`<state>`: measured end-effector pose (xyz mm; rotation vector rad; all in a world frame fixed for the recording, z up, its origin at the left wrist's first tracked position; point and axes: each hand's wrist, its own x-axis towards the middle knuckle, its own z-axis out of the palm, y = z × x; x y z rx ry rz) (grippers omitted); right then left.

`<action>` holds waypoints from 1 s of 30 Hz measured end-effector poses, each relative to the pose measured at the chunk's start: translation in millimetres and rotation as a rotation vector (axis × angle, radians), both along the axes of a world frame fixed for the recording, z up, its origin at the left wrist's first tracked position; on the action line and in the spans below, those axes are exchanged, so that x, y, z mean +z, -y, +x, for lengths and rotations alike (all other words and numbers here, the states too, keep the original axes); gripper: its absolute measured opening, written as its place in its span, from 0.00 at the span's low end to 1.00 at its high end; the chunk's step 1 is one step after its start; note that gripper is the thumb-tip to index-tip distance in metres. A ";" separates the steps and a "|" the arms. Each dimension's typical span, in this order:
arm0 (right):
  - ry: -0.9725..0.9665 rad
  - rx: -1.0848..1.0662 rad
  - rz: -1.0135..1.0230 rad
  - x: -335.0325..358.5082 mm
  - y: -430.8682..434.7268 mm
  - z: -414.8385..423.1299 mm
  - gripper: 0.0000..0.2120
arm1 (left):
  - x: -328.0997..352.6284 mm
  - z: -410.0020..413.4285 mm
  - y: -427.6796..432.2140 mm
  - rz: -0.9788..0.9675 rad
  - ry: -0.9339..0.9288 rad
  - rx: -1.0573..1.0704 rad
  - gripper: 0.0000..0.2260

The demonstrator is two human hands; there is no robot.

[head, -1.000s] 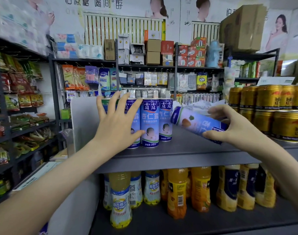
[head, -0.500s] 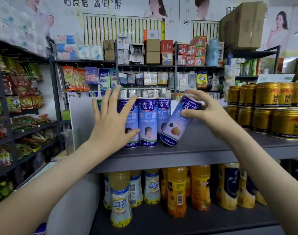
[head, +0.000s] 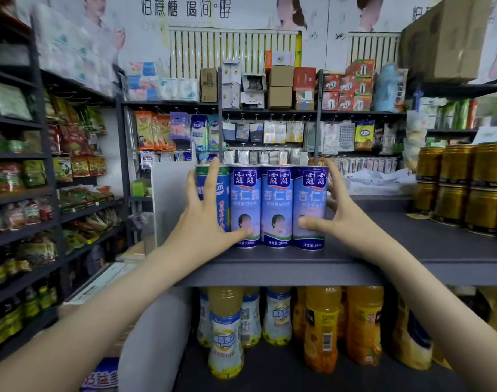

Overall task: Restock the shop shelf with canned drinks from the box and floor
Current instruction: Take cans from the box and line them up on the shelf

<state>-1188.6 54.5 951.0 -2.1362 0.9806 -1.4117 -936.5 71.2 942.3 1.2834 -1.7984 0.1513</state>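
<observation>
Three tall blue-and-white cans stand upright in a row on the grey shelf (head: 383,258), touching one another. The rightmost can (head: 309,202) is gripped by my right hand (head: 338,213), thumb across its front and fingers behind. A green-topped blue can (head: 213,193) stands at the row's left end. My left hand (head: 205,216) lies spread against it, thumb tip touching the left blue-and-white can (head: 245,199). The middle can (head: 277,205) is untouched. The box and floor are out of view.
Stacked gold cans (head: 465,188) fill the shelf's right end. A white plastic bag (head: 377,182) lies behind the open stretch of shelf. Juice bottles (head: 321,329) crowd the shelf below. A white panel (head: 171,199) closes the left side. Snack racks line the left aisle.
My right hand swung the tilted can upright and set it at the right end of the row. My left hand stayed pressed against the left cans.
</observation>
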 end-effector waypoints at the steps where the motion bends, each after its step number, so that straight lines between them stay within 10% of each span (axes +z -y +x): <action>1: -0.023 0.007 0.004 -3.4 -0.1 1.0 0.49 | -1.0 0.5 1.2 -0.012 -0.002 0.000 0.54; 17: -0.073 -0.123 0.003 -10.9 10.0 16.6 0.59 | -4.1 -1.3 3.8 -0.046 -0.017 -0.057 0.54; 30: -0.383 -0.534 -0.330 -32.3 -42.5 33.4 0.47 | -11.8 -20.3 -17.7 -0.272 0.543 0.277 0.42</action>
